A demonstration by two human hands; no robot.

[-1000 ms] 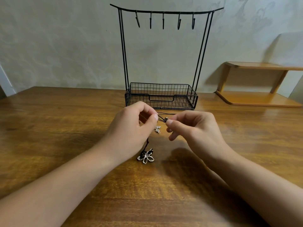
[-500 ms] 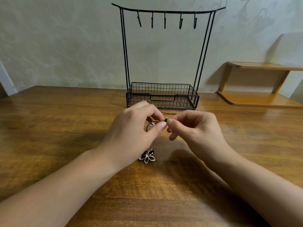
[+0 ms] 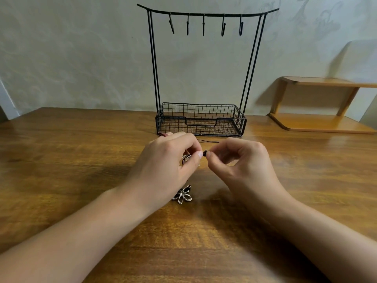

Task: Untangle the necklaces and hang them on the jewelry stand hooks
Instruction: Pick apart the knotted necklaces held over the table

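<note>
A black wire jewelry stand (image 3: 253, 64) rises at the back of the table, with several bare hooks (image 3: 203, 25) under its top bar and a mesh basket (image 3: 201, 119) at its base. In front of it my left hand (image 3: 167, 168) and my right hand (image 3: 242, 166) meet, each pinching the tangled black necklace cord (image 3: 204, 153) between thumb and forefinger. A small silver pendant (image 3: 186, 158) shows inside my left palm. A silver flower pendant (image 3: 183, 195) lies on the table under my left wrist. A strand of cord (image 3: 210, 142) runs behind my hands.
The wooden table (image 3: 71, 160) stretches wide on both sides. A wooden two-level shelf (image 3: 322, 123) stands at the back right against the wall. A reddish bead (image 3: 163, 135) peeks out behind my left hand near the basket.
My left hand has closed in on the right and drawn the small pendant up into its palm. The flower pendant now lies flat on the table instead of hanging from the cord.
</note>
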